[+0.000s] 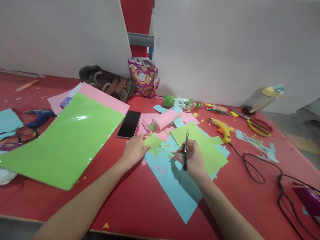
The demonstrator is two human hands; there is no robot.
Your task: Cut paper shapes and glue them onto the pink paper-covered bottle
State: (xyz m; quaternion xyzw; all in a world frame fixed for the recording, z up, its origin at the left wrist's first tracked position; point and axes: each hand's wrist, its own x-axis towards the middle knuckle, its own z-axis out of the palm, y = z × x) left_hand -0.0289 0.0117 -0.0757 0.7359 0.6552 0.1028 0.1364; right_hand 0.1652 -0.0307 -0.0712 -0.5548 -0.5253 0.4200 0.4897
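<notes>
My left hand (135,149) pinches a small piece of green paper (153,141) just above the red table. My right hand (191,156) is closed on small black scissors (185,150), whose blades point up and away from me. Both hands hover over a light blue sheet (175,181) strewn with green and pink scraps. A larger green sheet (200,145) lies under my right hand.
A big stack of green and pink paper (65,140) lies at the left, next to a black phone (129,124). A pink-wrapped bottle (166,119), a yellow glue gun (224,128) with black cable (262,173), red-yellow scissors (257,126), a snack bag (143,76) and white boards stand behind.
</notes>
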